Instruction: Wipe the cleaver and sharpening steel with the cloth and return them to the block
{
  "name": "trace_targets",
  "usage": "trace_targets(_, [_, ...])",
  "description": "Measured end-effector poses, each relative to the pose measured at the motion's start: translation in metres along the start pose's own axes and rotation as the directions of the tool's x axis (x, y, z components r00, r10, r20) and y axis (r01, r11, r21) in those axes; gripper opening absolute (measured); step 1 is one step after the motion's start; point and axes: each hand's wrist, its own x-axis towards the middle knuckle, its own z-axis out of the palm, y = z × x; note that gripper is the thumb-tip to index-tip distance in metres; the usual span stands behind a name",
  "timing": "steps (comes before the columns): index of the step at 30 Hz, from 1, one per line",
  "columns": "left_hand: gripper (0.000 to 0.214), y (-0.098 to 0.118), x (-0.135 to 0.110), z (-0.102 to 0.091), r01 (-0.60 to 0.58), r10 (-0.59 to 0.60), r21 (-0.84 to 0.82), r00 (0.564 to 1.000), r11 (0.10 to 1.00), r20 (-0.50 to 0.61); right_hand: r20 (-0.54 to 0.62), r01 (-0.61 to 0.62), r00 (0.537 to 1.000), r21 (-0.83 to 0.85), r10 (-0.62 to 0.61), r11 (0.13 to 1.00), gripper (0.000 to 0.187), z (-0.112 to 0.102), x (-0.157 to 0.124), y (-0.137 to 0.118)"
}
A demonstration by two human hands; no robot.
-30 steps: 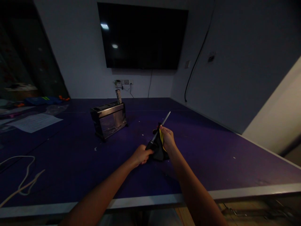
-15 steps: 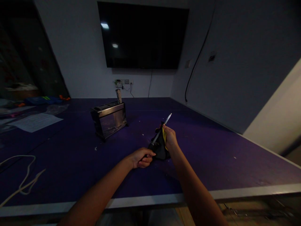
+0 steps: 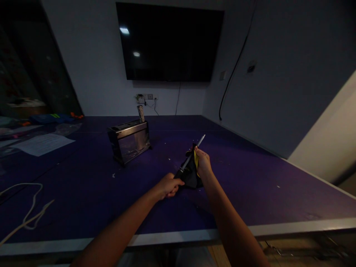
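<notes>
purple table with a shiny-sided box, printed paper, pale cord

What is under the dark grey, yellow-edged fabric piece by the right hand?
Flat purple tabletop shows around the dark grey, yellow-edged fabric piece; whatever lies directly beneath is covered. The right hand hides part of the fabric.

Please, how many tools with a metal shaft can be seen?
1: the tool, its handle in the left grip, its shaft beside the dark, yellow-edged piece in the right grip. Others may be hidden in the clutter at left.
</notes>
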Motion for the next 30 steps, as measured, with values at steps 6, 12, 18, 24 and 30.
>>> trace_targets(6, [0.027,-0.001,-0.002,-0.003,0.111,-0.068,-0.143,0.958,0.983,0.279,0.035,0.0,0.999,0.0,0.0,1.0,0.029,-0.002,0.001,0.0])
trace_targets(12, [0.02,0.001,0.001,0.011,0.054,0.279,0.611,0.855,0.79,-0.437,-0.056,0.046,0.997,-0.035,-0.048,0.998,0.029,-0.006,0.007,0.003])
trace_targets(18, [0.026,-0.002,-0.002,0.002,0.052,-0.05,-0.019,0.995,0.998,0.081,-0.072,-0.024,0.997,-0.005,0.023,1.0,0.026,-0.007,0.007,0.003])
trace_targets(24, [0.032,-0.012,0.006,-0.008,0.168,-0.035,-0.28,0.904,0.945,0.426,-0.041,-0.031,0.999,-0.003,0.031,1.0,0.03,-0.009,0.007,0.004])
trace_targets(30, [0.023,-0.012,0.011,0.0,-0.031,0.121,0.328,0.958,0.944,-0.258,-0.077,0.011,0.997,0.0,-0.011,1.0,0.027,-0.01,0.01,0.007])
